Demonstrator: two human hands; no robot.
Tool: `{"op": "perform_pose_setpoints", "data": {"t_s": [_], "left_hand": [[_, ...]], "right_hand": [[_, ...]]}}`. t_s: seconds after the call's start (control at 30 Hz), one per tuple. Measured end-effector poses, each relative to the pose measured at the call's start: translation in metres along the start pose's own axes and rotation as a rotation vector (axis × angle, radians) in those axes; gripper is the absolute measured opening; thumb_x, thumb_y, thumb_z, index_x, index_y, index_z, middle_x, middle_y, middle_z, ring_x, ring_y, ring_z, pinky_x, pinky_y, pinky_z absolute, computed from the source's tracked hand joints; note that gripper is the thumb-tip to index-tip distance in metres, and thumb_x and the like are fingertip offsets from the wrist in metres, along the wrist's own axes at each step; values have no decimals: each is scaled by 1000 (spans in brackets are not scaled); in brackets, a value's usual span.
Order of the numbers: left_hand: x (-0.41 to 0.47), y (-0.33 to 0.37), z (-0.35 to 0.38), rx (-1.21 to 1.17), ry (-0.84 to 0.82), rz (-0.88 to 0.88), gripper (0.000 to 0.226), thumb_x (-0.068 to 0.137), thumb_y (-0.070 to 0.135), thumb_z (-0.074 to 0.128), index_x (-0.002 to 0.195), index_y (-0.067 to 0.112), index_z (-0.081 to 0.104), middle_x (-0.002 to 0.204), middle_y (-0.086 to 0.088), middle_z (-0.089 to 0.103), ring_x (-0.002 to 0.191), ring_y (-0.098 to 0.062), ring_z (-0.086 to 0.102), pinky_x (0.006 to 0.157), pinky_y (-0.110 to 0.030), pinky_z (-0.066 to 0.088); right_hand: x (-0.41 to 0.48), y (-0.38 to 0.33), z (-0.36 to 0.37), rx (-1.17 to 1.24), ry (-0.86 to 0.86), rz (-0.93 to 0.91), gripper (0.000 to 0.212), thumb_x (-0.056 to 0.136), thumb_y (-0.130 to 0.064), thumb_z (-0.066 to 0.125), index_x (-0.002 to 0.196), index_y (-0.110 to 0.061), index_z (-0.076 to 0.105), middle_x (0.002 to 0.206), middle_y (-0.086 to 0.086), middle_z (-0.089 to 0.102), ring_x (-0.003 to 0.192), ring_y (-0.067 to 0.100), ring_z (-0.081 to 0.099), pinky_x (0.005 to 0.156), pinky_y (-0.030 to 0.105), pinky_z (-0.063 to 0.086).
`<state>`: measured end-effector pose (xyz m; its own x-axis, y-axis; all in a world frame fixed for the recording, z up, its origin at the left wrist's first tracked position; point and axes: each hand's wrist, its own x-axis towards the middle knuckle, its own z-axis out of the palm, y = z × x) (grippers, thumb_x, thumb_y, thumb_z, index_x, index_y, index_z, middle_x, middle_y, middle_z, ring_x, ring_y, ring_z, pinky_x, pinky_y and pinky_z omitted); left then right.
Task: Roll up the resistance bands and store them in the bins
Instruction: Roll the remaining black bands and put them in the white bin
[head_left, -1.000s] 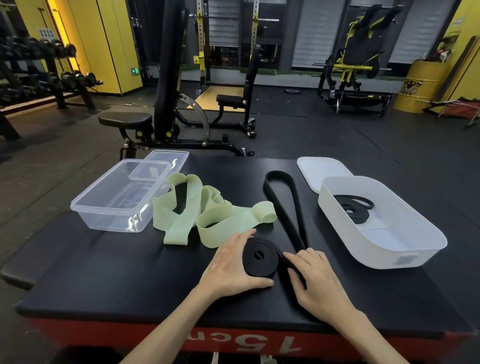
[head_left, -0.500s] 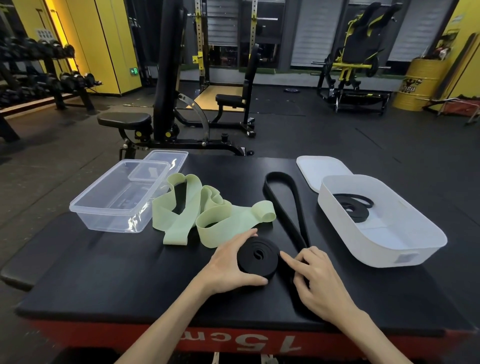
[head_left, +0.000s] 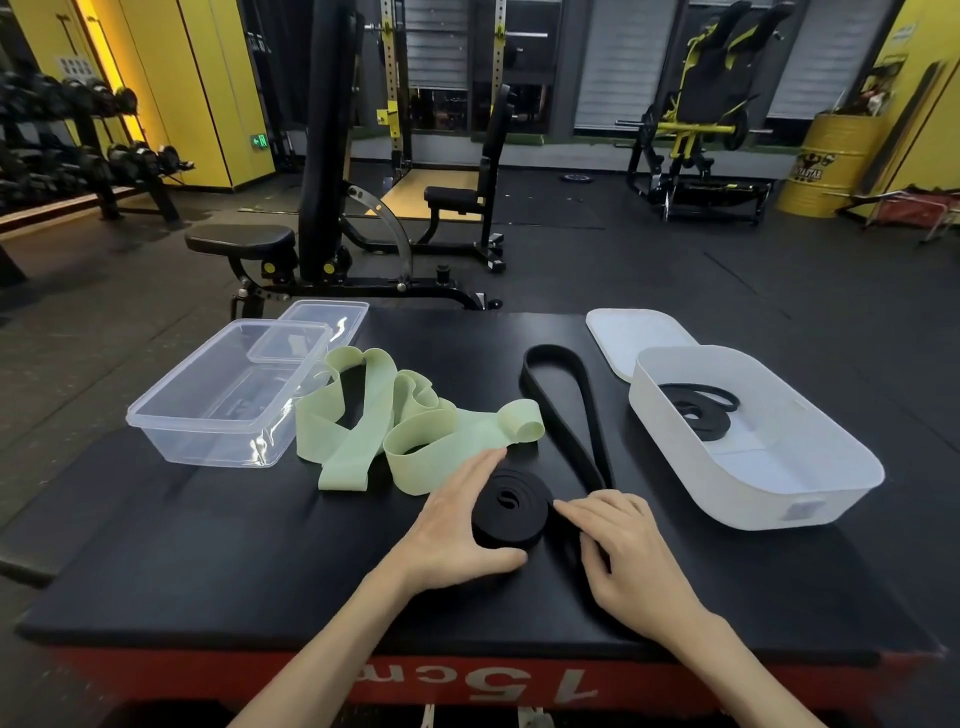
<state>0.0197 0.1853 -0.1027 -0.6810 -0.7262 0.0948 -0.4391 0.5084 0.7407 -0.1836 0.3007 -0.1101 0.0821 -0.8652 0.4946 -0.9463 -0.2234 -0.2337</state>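
Rolling on, the black band (head_left: 511, 514) has gained a little since a second ago: the coil under the left hand (head_left: 457, 525) looks a touch fatter, and the right hand (head_left: 618, 540) has shifted, its fingers now flat on the strap just beside the coil, feeding it in. The left hand is spread open, thumb and fingers cupped round the coil's rim rather than clamped; the right lies open too, pressing, not gripping. A long loop of the band still trails up the surface (head_left: 208, 561) towards the white bin (head_left: 753, 499), where one rolled black band (head_left: 698, 410) already sits. The green band (head_left: 395, 421) lies loose beside the empty clear bin (head_left: 218, 395), so I'd say plenty remains.
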Motion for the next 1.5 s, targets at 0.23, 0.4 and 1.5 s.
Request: {"op": "perform_pose_setpoints", "data": {"t_s": [0.23,0.4,1.5], "left_hand": [[-3,0,0,-68,99,-34,100,53,55,85,139,43,34,136,30,40,129,9,36,113,-30,33],[-1,5,6,37,134,-45,108,45,68,80,139,44,31,124,21,39,124,0,39,108,-27,35],[-1,-7,-2,-114,38,-36,101,58,55,81,143,47,28,141,30,39,133,6,34,115,-34,32]], "right_hand": [[1,2,-1,-10,-5,63,47,82,-6,46,124,-21,63,90,-9,54,93,13,51,83,32,42],[1,-2,1,-41,11,-17,37,83,-12,60,120,-14,61,89,-7,59,83,15,52,71,28,37],[-2,-6,-6,-38,15,91,43,80,-21,46,117,-25,66,87,-12,55,89,11,50,75,32,35]]}}
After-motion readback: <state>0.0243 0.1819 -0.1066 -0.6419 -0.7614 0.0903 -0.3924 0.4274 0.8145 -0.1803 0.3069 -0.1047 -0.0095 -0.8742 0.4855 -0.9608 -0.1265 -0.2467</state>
